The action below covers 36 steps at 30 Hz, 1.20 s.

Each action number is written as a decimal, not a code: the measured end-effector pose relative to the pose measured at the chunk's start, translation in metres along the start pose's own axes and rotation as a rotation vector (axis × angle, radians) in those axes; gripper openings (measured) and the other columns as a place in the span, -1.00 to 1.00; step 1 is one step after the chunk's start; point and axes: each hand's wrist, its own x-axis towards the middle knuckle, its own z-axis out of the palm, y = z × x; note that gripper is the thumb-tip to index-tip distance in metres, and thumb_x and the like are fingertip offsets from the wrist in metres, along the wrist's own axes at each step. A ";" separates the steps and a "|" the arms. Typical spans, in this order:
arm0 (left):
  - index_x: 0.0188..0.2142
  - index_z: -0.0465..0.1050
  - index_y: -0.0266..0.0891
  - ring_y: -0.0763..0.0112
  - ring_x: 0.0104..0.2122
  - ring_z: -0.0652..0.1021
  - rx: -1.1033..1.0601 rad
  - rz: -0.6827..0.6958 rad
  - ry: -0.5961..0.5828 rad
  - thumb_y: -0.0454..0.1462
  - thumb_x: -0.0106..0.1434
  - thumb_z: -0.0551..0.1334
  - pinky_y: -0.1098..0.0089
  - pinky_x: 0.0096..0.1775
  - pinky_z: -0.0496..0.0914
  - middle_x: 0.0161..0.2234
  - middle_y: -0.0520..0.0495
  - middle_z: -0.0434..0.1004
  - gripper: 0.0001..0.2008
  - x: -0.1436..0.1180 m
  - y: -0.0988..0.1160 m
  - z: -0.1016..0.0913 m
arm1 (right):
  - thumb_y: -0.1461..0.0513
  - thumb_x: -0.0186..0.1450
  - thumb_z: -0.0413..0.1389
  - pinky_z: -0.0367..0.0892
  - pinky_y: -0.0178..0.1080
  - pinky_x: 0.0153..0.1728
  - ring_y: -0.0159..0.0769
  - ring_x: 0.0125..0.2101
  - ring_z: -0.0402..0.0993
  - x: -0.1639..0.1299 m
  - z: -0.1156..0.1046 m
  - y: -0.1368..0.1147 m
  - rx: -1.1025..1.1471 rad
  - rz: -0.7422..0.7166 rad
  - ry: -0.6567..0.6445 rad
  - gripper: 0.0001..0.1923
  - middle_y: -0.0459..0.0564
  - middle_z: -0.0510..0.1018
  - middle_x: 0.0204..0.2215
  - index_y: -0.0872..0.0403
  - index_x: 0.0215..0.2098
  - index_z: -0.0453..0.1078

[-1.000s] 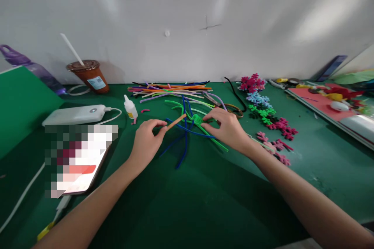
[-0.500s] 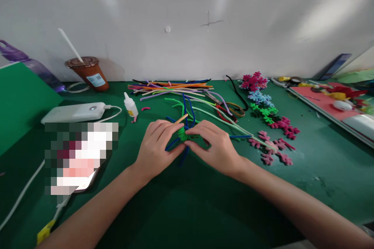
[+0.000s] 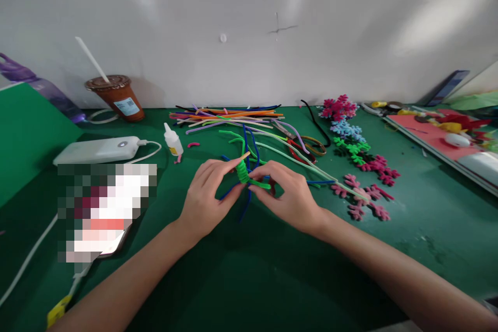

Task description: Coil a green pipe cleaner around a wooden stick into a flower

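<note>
The left hand (image 3: 206,192) grips a green coil (image 3: 243,172) between thumb and index finger, so it is the nearer. The coil's long axis runs away from the person, its far end leaning slightly left. A wooden stick (image 3: 245,156) juts from the left fingers at that far end; whether it passes through the coil is hidden. The right hand (image 3: 291,189) has its fingertips just beside the coil's near end, about its loose tail (image 3: 263,184); I cannot tell if they pinch it. Blue pipe cleaners (image 3: 317,182) lie beyond and right of the coil on the table (image 3: 264,275).
</note>
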 end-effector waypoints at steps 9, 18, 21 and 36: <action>-0.03 0.34 -0.19 0.31 -0.17 0.51 -0.133 -0.182 -0.075 -0.28 0.20 0.25 0.34 -0.11 0.40 -0.14 -0.10 0.50 -0.67 0.001 0.002 -0.003 | 0.36 0.25 0.10 0.34 -0.36 -0.41 -0.41 -0.39 0.41 -0.001 0.002 0.001 0.038 -0.047 -0.013 -0.88 -0.04 0.51 -0.37 0.10 -0.24 0.37; -0.04 0.35 -0.16 0.39 -0.23 0.51 -0.378 -0.274 -0.126 -0.28 0.17 0.29 0.38 -0.11 0.43 -0.19 -0.05 0.47 -0.65 -0.004 0.000 0.001 | 0.34 0.29 0.07 0.43 -0.29 -0.26 -0.32 -0.17 0.48 0.004 -0.006 0.008 0.052 0.032 -0.045 -0.60 0.00 0.54 -0.15 0.02 0.10 0.26; -0.05 0.37 -0.17 0.41 -0.25 0.51 -0.378 -0.250 -0.119 -0.28 0.17 0.29 0.40 -0.15 0.43 -0.23 -0.04 0.48 -0.66 -0.004 -0.002 0.002 | 0.31 0.30 0.09 0.41 -0.25 -0.16 -0.31 -0.13 0.45 0.006 -0.010 0.010 0.065 -0.014 -0.096 -0.62 0.01 0.53 -0.11 0.02 0.08 0.31; -0.08 0.41 -0.13 0.47 -0.31 0.53 -0.623 -0.283 -0.132 -0.33 0.08 0.37 0.45 -0.19 0.48 -0.29 0.03 0.49 -0.61 -0.003 -0.003 0.004 | 0.35 0.24 0.14 0.39 -0.35 -0.22 -0.39 -0.25 0.47 0.006 -0.015 0.011 0.091 -0.045 -0.100 -0.65 -0.02 0.58 -0.22 0.08 0.01 0.40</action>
